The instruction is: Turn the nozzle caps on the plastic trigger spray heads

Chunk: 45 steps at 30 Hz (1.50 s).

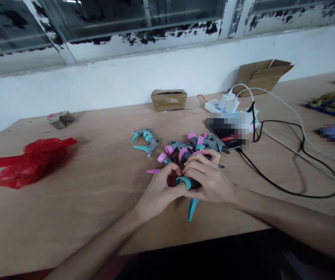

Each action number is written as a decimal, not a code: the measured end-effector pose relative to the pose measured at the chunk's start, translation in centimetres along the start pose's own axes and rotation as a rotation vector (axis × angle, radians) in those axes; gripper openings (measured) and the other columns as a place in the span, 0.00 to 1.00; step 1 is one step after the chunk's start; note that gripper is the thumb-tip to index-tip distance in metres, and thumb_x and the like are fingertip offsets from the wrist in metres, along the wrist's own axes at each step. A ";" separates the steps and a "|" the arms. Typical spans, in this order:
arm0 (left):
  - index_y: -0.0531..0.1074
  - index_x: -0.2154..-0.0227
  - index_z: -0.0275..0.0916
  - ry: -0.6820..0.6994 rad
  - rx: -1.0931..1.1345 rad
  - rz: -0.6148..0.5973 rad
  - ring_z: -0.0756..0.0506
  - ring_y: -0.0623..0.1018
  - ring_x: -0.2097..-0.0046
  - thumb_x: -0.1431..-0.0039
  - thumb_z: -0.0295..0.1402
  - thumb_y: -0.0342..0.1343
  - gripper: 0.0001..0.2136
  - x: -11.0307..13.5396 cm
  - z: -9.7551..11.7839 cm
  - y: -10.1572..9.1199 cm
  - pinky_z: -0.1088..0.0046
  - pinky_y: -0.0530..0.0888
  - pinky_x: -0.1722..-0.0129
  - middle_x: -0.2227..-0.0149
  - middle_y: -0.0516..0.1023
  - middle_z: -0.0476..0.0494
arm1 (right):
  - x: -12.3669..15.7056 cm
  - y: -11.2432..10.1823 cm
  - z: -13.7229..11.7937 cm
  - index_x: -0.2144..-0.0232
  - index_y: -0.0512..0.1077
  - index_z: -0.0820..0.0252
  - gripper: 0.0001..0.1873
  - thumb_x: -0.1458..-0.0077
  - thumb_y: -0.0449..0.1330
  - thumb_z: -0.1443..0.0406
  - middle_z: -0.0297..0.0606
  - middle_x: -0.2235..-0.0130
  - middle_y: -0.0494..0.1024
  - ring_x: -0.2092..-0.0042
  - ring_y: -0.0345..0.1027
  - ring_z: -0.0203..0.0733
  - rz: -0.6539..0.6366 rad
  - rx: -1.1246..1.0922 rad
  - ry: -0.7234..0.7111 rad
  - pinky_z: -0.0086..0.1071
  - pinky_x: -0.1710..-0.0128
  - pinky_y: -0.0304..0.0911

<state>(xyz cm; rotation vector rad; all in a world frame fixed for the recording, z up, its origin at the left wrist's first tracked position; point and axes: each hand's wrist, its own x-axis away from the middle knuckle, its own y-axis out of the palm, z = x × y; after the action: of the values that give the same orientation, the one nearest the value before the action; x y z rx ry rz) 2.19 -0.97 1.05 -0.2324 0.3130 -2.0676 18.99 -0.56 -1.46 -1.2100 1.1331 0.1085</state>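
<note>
Both my hands meet over the wooden table (97,194), closed together on one spray trigger head (189,190) with a teal collar and a teal lever hanging down. My left hand (163,188) pinches its left end with curled fingers. My right hand (208,177) wraps over its dark body from the right. Just behind my fingers lies a pile of grey trigger heads with pink caps (190,147). Two grey and teal trigger heads (146,140) lie apart to the left of the pile. A loose pink piece (153,170) sits by my left fingers.
A red plastic bag (28,161) lies at the left. A small taped cardboard box (169,99) and a bigger open carton (260,76) stand by the wall. A white power strip (224,105) with chargers feeds black and white cables (301,155) looping across the right side.
</note>
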 end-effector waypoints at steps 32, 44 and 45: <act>0.71 0.61 0.42 0.608 -0.637 0.422 0.49 0.71 0.61 0.49 0.24 0.55 0.12 1.1 -1.0 0.3 0.71 0.73 0.63 0.62 0.66 0.45 | 0.2 0.0 1.1 0.71 0.68 0.58 0.08 0.53 0.61 0.60 0.32 0.68 0.77 0.60 0.68 0.39 0.012 -0.178 0.157 0.45 0.48 0.42; 0.71 0.68 0.40 0.324 -0.769 0.442 0.48 0.73 0.66 0.45 0.30 0.52 0.04 1.2 -0.9 1.0 0.70 0.73 0.66 0.64 0.70 0.46 | 0.5 0.4 1.0 0.70 0.70 0.58 0.10 0.52 0.61 0.58 0.33 0.66 0.78 0.60 0.68 0.39 -0.016 -0.201 0.173 0.44 0.49 0.43; 0.71 0.67 0.40 0.324 -0.764 0.449 0.47 0.73 0.65 0.45 0.30 0.52 0.04 1.3 -1.0 1.0 0.69 0.73 0.65 0.63 0.71 0.46 | 0.5 0.4 1.0 0.69 0.70 0.58 0.11 0.51 0.61 0.58 0.33 0.66 0.78 0.60 0.68 0.39 -0.012 -0.195 0.178 0.44 0.49 0.43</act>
<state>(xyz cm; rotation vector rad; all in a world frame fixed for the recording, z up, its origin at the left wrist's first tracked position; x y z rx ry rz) 2.10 -2.44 -0.13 -0.2504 1.2369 -1.4556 19.57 0.16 -2.20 -1.4217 1.2928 0.1055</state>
